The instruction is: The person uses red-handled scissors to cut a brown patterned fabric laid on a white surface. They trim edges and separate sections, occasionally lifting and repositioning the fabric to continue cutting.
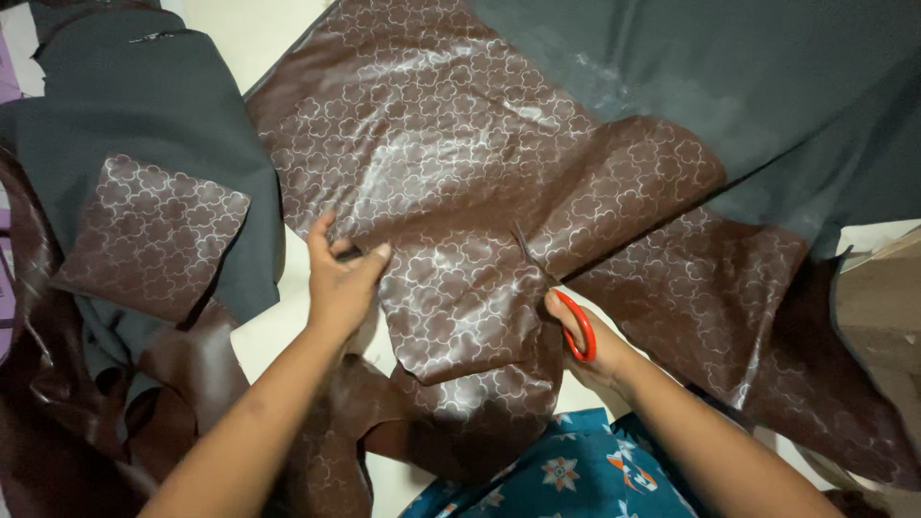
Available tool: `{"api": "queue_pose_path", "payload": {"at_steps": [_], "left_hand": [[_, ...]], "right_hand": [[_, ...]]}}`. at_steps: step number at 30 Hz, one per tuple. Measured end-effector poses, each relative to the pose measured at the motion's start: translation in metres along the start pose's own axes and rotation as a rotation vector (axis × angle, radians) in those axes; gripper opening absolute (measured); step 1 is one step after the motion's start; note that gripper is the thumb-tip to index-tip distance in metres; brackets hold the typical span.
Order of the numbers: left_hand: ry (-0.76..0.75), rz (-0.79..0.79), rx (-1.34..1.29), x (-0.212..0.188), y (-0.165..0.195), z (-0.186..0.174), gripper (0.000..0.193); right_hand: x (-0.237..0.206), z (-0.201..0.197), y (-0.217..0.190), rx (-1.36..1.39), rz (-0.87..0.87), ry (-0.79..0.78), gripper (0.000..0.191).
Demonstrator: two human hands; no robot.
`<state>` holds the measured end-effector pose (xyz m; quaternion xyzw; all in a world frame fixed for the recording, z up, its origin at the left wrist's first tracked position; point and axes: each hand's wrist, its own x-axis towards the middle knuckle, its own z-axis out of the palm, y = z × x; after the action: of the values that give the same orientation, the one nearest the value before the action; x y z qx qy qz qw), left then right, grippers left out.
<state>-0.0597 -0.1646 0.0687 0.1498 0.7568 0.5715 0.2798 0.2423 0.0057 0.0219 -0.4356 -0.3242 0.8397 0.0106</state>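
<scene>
A large sheet of shiny brown patterned fabric (451, 144) lies spread on the floor. My left hand (338, 278) pinches its edge near the middle, fingers closed on the material. My right hand (585, 341) grips scissors with red handles (578, 324); the blades (528, 251) point up and away into the fabric, along a cut line. A partly freed brown flap (460, 307) lies between my two hands.
A square cut piece of the same brown fabric (153, 235) rests on dark grey cloth (144, 105) at the left. More dark grey cloth (767, 86) covers the upper right. Crumpled brown material (58, 422) lies lower left. Blue patterned clothing (566, 470) shows at the bottom.
</scene>
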Motion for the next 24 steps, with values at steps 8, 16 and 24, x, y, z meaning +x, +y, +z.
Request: {"api": "queue_pose_path", "payload": {"at_steps": [8, 16, 24], "left_hand": [[-0.534, 0.51, 0.482, -0.01, 0.035, 0.012, 0.072], [-0.664, 0.711, 0.606, -0.047, 0.067, -0.003, 0.061], [-0.735, 0.81, 0.801, -0.057, 0.071, -0.011, 0.062]], "right_hand": [[-0.013, 0.006, -0.011, 0.004, 0.017, -0.071, 0.05], [-0.029, -0.021, -0.001, -0.043, 0.001, -0.126, 0.049], [-0.03, -0.025, -0.005, -0.171, 0.04, -0.088, 0.048]]}}
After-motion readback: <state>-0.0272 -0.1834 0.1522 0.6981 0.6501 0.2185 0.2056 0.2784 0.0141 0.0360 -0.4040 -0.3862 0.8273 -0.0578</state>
